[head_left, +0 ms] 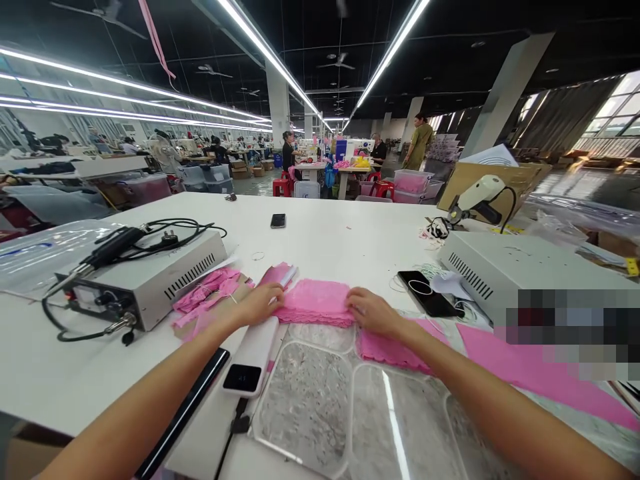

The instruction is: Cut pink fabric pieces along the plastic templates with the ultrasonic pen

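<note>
A folded stack of pink fabric point(315, 300) with scalloped front edges lies before me on the white table. My left hand point(263, 303) grips its left end with curled fingers. At the opposite end, my right hand point(373, 310) pinches the right edge between thumb and fingers. More pink fabric point(395, 350) lies under my right wrist, and a longer pink piece point(540, 373) stretches off to the right. Crumpled pink scraps point(213, 297) sit left of my left hand. In front of the stack is a clear plastic tray point(350, 417) with rounded compartments.
A white power bank point(255, 357) with a cable lies beside the tray. Grey equipment boxes stand left point(150, 273) and right point(540, 267). A black phone point(430, 293) rests at right, a smaller one point(278, 221) farther back. Other people work at distant tables.
</note>
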{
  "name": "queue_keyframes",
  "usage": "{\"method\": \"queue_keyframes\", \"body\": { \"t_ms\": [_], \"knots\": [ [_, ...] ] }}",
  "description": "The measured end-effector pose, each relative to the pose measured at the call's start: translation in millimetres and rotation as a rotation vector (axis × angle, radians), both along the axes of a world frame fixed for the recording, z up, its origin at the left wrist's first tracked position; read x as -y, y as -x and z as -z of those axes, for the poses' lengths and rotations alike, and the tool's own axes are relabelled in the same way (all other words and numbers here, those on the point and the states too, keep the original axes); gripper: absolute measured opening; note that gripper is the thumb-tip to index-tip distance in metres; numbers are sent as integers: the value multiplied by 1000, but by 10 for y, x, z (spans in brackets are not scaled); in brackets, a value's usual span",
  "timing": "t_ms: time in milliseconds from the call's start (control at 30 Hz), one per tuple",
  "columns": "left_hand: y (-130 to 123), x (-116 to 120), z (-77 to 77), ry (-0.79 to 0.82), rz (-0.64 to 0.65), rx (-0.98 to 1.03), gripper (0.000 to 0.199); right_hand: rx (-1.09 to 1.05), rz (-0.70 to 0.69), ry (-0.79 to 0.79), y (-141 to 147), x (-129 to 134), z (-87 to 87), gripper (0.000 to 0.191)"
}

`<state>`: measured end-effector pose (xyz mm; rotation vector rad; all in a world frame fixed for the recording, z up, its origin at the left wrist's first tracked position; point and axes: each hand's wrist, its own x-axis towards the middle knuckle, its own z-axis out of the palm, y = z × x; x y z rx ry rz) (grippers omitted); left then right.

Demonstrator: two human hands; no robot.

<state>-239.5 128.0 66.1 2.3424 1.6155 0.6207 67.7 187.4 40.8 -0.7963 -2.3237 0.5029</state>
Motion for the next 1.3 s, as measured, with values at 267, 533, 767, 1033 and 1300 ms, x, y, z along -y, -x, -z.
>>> {"method": "queue_keyframes", "body": {
  "t_ms": [267,533,767,1033,1300],
  "knots": [
    [-303,107,-78,12,147,-7,20,-4,218,120,-788,303,16,19],
    [-1523,145,227,138,368,-21,11,36,353,318,-1378,768,155,21],
    [-1751,-105,304,195,365,-44,18,21,337,348,-1430,730,267,19],
    [-1832,-94,128,93,280,-17,19,90,344,225,-1349,748,243,26],
    [-1748,99,45,-31,313,-83,18,164,481,2,-1434,732,305,20]
  ]
}}
